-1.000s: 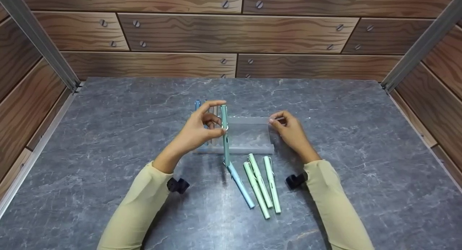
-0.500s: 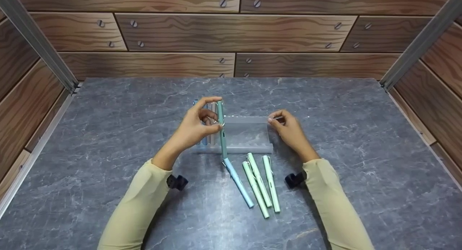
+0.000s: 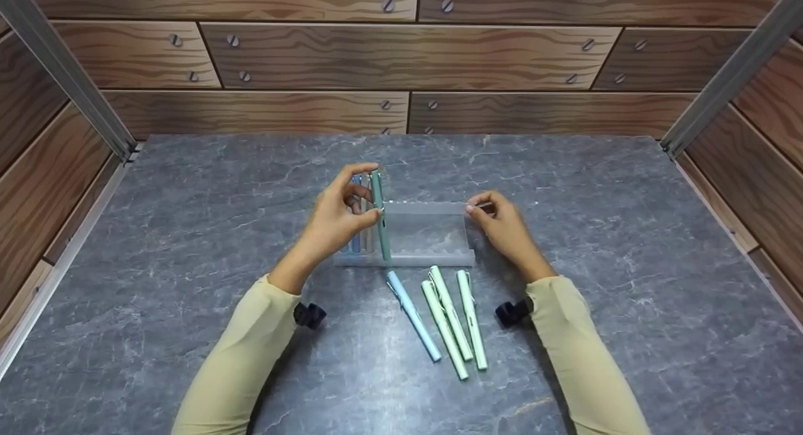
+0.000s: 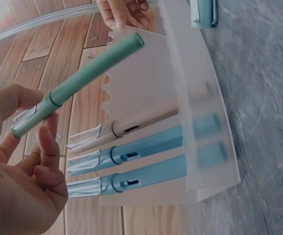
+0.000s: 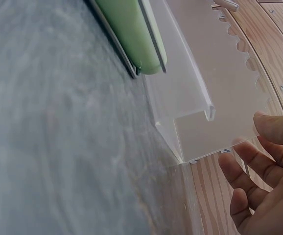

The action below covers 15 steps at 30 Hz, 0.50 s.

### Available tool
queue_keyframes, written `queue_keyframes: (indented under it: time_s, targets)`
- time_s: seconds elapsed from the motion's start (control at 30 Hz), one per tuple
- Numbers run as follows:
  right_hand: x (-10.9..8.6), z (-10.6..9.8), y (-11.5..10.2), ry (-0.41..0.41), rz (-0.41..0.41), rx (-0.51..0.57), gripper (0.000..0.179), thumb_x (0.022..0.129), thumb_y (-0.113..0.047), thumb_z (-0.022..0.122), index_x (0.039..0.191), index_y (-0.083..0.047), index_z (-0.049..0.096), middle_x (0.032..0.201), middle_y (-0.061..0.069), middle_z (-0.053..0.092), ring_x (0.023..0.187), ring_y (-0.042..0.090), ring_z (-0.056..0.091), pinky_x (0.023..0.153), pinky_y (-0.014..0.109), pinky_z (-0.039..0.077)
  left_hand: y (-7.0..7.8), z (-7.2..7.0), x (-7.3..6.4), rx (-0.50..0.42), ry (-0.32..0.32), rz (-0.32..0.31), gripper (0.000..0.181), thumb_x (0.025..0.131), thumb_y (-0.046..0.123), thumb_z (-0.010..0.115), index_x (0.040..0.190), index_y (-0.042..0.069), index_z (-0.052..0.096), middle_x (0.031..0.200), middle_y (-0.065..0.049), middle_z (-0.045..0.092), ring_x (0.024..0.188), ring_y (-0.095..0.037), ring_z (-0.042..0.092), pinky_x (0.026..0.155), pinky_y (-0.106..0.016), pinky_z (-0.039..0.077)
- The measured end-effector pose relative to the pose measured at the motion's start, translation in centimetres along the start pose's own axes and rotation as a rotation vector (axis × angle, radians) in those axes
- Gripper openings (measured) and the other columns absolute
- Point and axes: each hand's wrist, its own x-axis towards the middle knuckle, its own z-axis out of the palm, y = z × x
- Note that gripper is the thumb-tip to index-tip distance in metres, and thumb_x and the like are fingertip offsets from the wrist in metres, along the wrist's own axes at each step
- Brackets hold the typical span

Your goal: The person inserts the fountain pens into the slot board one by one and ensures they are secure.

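My left hand (image 3: 340,215) pinches a dark green pen (image 3: 380,215) near its clip end, thumb on one side and fingers on the other. The pen stands nearly upright just in front of a clear plastic pen stand (image 3: 426,234); in the left wrist view, its free end is apart from the stand. In the left part of the stand lean two blue pens (image 4: 151,171) and a beige pen (image 4: 149,117). My right hand (image 3: 502,225) holds the stand's right edge between thumb and fingers. The stand's back edge is scalloped with notches.
In front of the stand lie a light blue pen (image 3: 414,316) and three light green pens (image 3: 472,322) on the grey marbled tabletop (image 3: 627,247). Wood-patterned walls (image 3: 401,58) and metal posts (image 3: 81,77) enclose the table.
My left hand has moved the dark green pen leftward and a little away from me, from beside the light blue pen's end toward the stored pens. The right hand stays at the stand's edge.
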Motion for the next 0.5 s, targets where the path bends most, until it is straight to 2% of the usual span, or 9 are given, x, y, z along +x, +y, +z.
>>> queue_keyframes:
  time_s: [0.13, 0.37, 0.5]
  targets:
    - [-0.02, 0.03, -0.11, 0.005, 0.002, -0.005, 0.018, 0.094, -0.013, 0.062, 0.105, 0.002, 0.061, 0.107, 0.02, 0.065, 0.095, 0.028, 0.061, 0.073, 0.018, 0.044, -0.09, 0.03, -0.06, 0.035, 0.027, 0.0, 0.062, 0.082, 0.0, 0.069, 0.137, 0.019, 0.049, 0.092, -0.009, 0.066, 0.066, -0.015, 0.048, 0.056, -0.024, 0.04]
    - [-0.01, 0.03, -0.23, 0.019, 0.002, -0.032, 0.017, 0.093, -0.013, 0.063, 0.103, 0.001, 0.061, 0.105, 0.018, 0.067, 0.091, 0.023, 0.061, 0.068, 0.017, 0.043, -0.17, 0.23, -0.19, 0.166, 0.083, 0.008, 0.06, 0.081, 0.004, 0.071, 0.134, 0.024, 0.051, 0.092, -0.004, 0.068, 0.066, -0.013, 0.049, 0.054, -0.025, 0.037]
    - [0.04, 0.11, -0.08, 0.022, -0.007, -0.033, 0.017, 0.093, -0.013, 0.063, 0.103, 0.001, 0.061, 0.105, 0.019, 0.067, 0.09, 0.022, 0.06, 0.067, 0.016, 0.043, -0.27, 0.33, -0.14, 0.206, 0.091, 0.01, 0.06, 0.081, 0.005, 0.071, 0.134, 0.026, 0.051, 0.093, -0.003, 0.069, 0.066, -0.012, 0.05, 0.053, -0.025, 0.036]
